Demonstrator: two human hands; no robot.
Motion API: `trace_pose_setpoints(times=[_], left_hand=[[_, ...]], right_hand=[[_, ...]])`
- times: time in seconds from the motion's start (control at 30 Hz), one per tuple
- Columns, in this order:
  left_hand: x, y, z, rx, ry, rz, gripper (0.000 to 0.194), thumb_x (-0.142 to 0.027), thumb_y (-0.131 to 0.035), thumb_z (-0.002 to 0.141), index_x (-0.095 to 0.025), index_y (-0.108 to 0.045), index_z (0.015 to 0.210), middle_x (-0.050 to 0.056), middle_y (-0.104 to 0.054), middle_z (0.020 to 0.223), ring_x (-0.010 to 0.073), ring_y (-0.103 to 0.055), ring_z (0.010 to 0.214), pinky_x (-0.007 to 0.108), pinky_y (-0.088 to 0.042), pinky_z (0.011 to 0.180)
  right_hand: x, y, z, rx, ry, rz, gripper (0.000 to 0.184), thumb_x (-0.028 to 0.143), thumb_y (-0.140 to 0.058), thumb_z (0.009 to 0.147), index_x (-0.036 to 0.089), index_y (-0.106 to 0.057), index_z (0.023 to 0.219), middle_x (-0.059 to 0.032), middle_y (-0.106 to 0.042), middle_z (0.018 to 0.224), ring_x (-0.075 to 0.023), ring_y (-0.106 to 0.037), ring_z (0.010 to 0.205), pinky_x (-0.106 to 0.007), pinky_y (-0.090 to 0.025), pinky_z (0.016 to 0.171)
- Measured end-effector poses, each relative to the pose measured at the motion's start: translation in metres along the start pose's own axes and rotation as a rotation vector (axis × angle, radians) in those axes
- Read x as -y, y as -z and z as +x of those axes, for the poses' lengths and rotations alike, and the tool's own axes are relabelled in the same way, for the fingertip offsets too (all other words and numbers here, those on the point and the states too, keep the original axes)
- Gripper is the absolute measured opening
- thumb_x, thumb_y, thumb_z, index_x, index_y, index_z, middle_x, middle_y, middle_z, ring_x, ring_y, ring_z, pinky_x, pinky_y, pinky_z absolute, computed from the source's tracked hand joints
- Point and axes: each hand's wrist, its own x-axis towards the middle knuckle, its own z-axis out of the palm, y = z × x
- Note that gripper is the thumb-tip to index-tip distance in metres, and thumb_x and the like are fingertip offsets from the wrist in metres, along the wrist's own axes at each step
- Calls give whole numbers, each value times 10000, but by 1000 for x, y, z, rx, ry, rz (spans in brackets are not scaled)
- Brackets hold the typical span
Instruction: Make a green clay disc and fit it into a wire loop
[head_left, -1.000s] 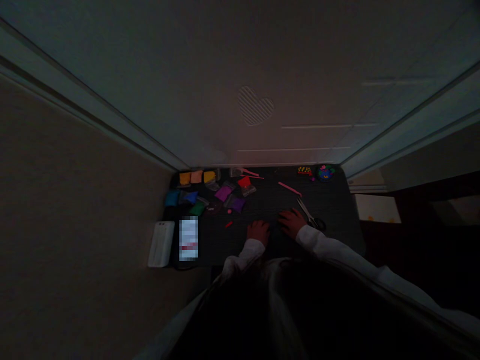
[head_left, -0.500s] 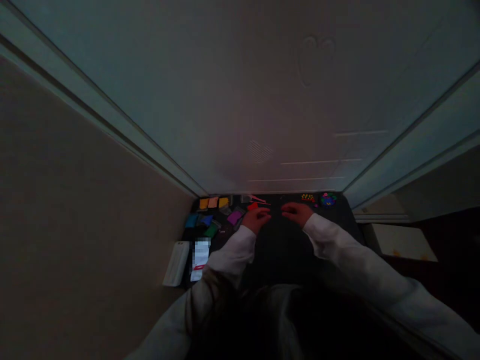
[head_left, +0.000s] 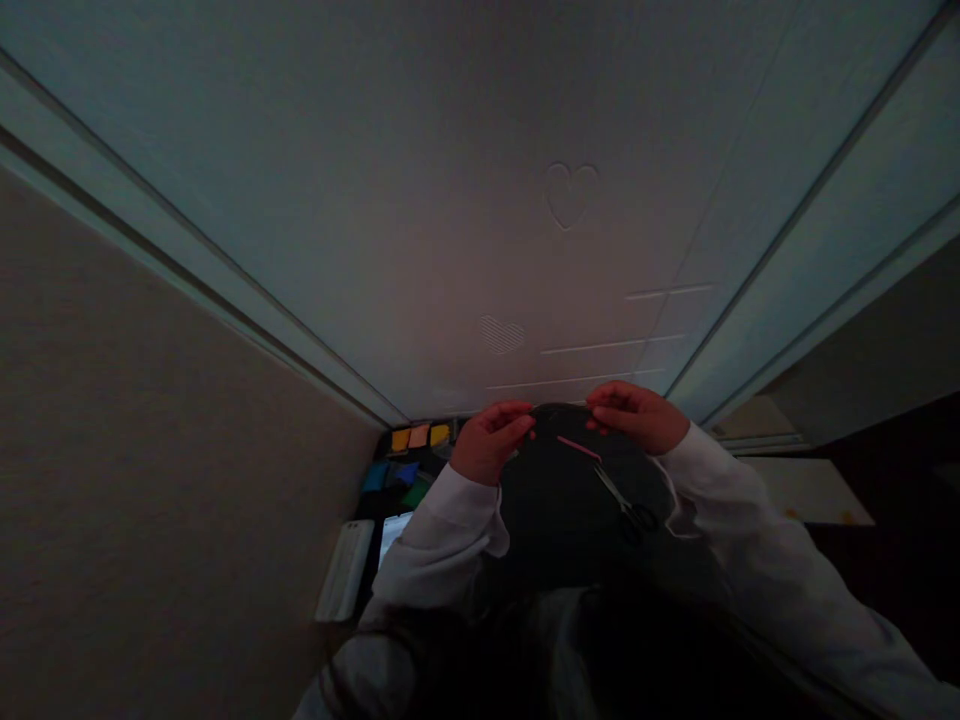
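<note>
My left hand (head_left: pixel 491 440) is raised above the dark table, thumb and fingers curled toward each other. Facing it, my right hand (head_left: pixel 636 415) has its fingertips drawn together in a similar way. Between the fingertips runs a thin dark line; whether it is a strand I hold or the table's back edge, I cannot tell. A pink stick (head_left: pixel 579 448) lies on the table below the gap between my hands. Near my right forearm rest scissors (head_left: pixel 621 500) with dark handles, blades pointing away from me.
At the left are small packets: orange (head_left: pixel 400 439), peach (head_left: pixel 418 436), yellow (head_left: pixel 439 434), blue (head_left: pixel 405 474) and green (head_left: pixel 415 493). My left sleeve partly covers a lit phone (head_left: pixel 393 530); a white case (head_left: pixel 345 570) stands at the table's left edge. A pale wall (head_left: pixel 450 250) rises behind the table.
Both hands have lifted off the table and come up toward me, their fingers curling in. The view has shifted, and my hands now hide the red and purple packets and the small colourful pieces.
</note>
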Motion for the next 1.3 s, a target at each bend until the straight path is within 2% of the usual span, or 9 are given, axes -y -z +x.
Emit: trace_pose_setpoints(times=[0.17,0.33,0.63,0.8,1.0,1.17,1.3], left_hand=[[-3,-7,-16,9,-44,-41,307,-221,-685,522,-139,-587,801,9,-627,672,114,-572,594,277,-454,597],[-8,-7,-25,23,-91,38,270,-221,-654,573,-168,-610,835,5,-639,698,106,-574,618,253,-447,609],[-10,-7,-31,12,-106,105,279,-233,-641,591,-153,-605,857,36,-645,797,144,-585,713,297,-448,685],[-5,-6,-30,8,-125,73,263,-216,-649,579,-159,-599,831,20,-642,759,120,-578,666,267,-443,636],[-4,-5,-30,33,-121,38,241,-193,-641,594,-159,-586,826,9,-635,746,113,-573,658,254,-436,623],[-7,-5,-32,25,-108,-4,227,-174,-648,585,-161,-554,792,-14,-620,690,92,-565,615,221,-422,589],[-8,-5,-34,18,-119,4,232,-165,-646,585,-163,-553,797,-13,-619,687,90,-565,617,216,-422,589]], right_hand=[[7,-17,-12,-34,13,83,225,259,-653,580,184,-522,746,39,-583,601,-77,-548,524,-207,-410,491],[12,-28,-16,-27,10,165,255,242,-665,565,197,-533,778,26,-593,670,-84,-564,565,-213,-420,509],[8,-31,-21,21,10,166,251,228,-644,596,204,-561,832,10,-610,745,-92,-571,623,-235,-443,582],[4,-32,-21,-41,57,148,180,230,-656,584,199,-553,729,32,-592,684,-79,-556,603,-221,-431,577],[3,-37,-21,-19,40,155,187,220,-655,584,186,-533,722,33,-586,638,-79,-549,577,-212,-417,540],[1,-40,-20,-21,66,194,173,191,-658,578,173,-507,660,38,-568,667,-73,-555,616,-199,-412,561],[3,-42,-21,-10,68,189,169,172,-645,593,177,-504,687,37,-557,673,-66,-547,606,-190,-409,548]])
